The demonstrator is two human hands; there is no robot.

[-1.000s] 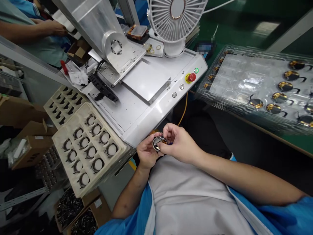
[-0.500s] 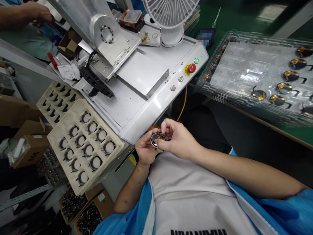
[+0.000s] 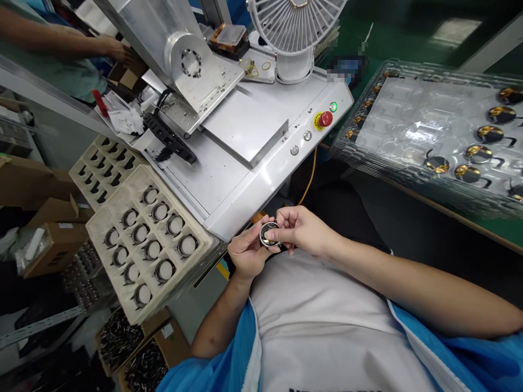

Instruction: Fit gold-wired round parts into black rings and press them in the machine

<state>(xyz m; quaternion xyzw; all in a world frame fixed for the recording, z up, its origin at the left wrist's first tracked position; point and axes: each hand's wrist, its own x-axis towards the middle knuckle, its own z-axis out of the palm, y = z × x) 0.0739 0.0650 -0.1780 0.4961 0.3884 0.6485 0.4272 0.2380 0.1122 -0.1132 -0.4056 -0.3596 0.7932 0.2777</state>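
Note:
A small round metal case (image 3: pixel 269 234) with a dark inside and a bit of gold colour is between my hands, just off the machine's front edge. My left hand (image 3: pixel 249 251) is wrapped round its left side and underside. The thumb of my right hand (image 3: pixel 304 231) presses into its open face, with the other fingers curled at its right edge. To the left, a beige tray (image 3: pixel 122 196) holds several round cases with straps or lugs. On the right, a clear plastic tray (image 3: pixel 392 117) carries several round parts with gold and black faces.
The white machine table (image 3: pixel 232 209) bears a metal fixture (image 3: pixel 192 71), a red emergency button (image 3: pixel 326 118) and a white fan (image 3: pixel 295 65). Boxes of black parts (image 3: pixel 145 365) stand at lower left. Another person's arm (image 3: pixel 61 43) reaches in at upper left.
The view has shifted slightly, so the table and trays sit further right. My right thumb lies further over the case's face. The other person's hand has moved right, towards a cardboard box.

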